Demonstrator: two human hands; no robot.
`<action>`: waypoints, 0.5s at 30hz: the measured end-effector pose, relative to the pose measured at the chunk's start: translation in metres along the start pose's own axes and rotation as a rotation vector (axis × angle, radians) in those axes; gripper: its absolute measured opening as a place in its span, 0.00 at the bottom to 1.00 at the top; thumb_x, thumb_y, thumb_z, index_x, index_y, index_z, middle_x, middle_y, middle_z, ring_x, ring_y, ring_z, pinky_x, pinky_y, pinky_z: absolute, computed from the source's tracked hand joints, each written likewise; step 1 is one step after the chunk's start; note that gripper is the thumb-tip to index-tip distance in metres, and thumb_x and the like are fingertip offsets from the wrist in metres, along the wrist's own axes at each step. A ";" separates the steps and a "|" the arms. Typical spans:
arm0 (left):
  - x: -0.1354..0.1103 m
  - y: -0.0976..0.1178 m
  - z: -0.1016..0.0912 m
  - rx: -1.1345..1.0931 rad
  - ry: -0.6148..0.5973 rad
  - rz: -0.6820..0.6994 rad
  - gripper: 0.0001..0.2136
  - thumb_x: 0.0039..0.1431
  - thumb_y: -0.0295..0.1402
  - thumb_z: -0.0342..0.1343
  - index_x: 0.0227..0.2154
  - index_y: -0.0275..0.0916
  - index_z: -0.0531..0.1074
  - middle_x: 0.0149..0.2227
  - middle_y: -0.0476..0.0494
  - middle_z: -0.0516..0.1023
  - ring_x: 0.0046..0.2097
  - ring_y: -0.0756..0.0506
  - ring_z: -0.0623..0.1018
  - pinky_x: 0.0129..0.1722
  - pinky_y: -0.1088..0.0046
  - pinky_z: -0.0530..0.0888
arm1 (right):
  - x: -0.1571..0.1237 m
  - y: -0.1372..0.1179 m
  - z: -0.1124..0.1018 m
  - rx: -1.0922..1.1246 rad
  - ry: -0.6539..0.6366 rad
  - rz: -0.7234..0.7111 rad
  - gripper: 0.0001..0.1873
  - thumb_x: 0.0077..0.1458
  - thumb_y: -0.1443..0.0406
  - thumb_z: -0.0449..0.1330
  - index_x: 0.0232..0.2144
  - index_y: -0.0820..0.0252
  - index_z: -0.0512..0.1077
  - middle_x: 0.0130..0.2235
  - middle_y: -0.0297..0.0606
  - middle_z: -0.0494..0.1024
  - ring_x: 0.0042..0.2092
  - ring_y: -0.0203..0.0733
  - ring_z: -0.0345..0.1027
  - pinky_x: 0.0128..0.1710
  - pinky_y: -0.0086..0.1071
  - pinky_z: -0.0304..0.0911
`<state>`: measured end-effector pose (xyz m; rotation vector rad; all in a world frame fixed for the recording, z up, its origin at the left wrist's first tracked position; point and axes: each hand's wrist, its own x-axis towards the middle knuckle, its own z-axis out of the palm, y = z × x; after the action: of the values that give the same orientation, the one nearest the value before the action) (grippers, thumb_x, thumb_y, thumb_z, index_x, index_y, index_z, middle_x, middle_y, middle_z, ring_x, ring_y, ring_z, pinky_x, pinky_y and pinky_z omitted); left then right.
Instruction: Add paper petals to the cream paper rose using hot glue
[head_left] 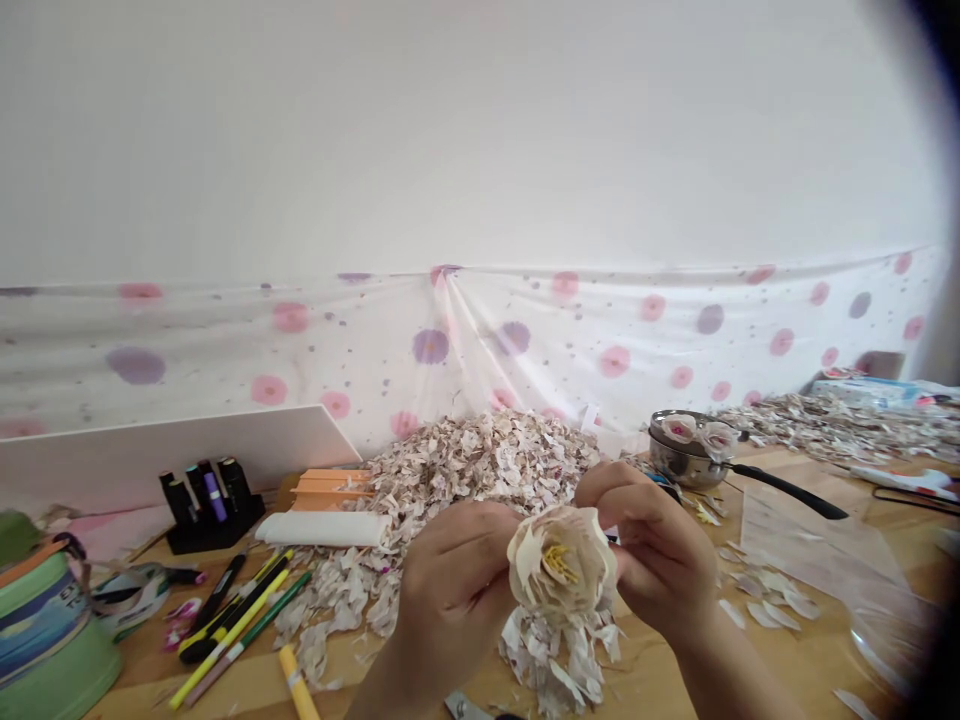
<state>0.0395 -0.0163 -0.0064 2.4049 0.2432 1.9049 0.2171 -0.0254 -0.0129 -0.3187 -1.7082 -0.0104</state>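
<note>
A cream-coloured handmade flower (564, 590) with yellow stamens in its middle is held up between my two hands, its open face toward me. My left hand (454, 585) is closed at the flower's left edge, the fingertips hidden behind the petals. On the other side my right hand (652, 550) pinches at the right rim of the flower, thumb and fingers close together. A small dark bit shows by the right fingertips, too small to name. Beneath the flower lie loose pale petals (555, 660).
Behind my hands rises a large heap of petals (487, 460). A metal pan (686, 460) with petal flowers on it stands right. At left are a marker stand (214, 515), several loose markers (247, 620) and a green tub (56, 630). A glue gun (904, 478) lies far right.
</note>
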 end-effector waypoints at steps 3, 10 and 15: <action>0.000 0.002 0.001 0.044 0.010 -0.004 0.06 0.60 0.31 0.55 0.34 0.42 0.78 0.24 0.46 0.78 0.29 0.48 0.77 0.30 0.74 0.74 | -0.001 0.003 0.005 0.030 -0.025 0.036 0.09 0.59 0.58 0.58 0.31 0.57 0.69 0.28 0.37 0.71 0.29 0.39 0.66 0.27 0.31 0.62; -0.003 -0.002 0.003 0.158 0.010 0.032 0.08 0.56 0.22 0.56 0.35 0.40 0.77 0.27 0.45 0.80 0.33 0.47 0.78 0.35 0.71 0.75 | -0.003 0.007 0.006 0.111 -0.125 0.148 0.05 0.58 0.61 0.59 0.34 0.54 0.72 0.28 0.37 0.74 0.28 0.39 0.69 0.28 0.30 0.66; -0.004 -0.005 -0.001 0.213 -0.020 0.069 0.09 0.55 0.20 0.55 0.36 0.38 0.76 0.28 0.43 0.80 0.32 0.46 0.77 0.33 0.69 0.74 | -0.003 0.004 0.003 0.131 -0.187 0.203 0.07 0.59 0.61 0.57 0.39 0.51 0.73 0.31 0.37 0.77 0.28 0.38 0.70 0.28 0.27 0.68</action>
<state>0.0376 -0.0123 -0.0107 2.5969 0.3852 1.9743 0.2151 -0.0213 -0.0169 -0.4039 -1.8443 0.2874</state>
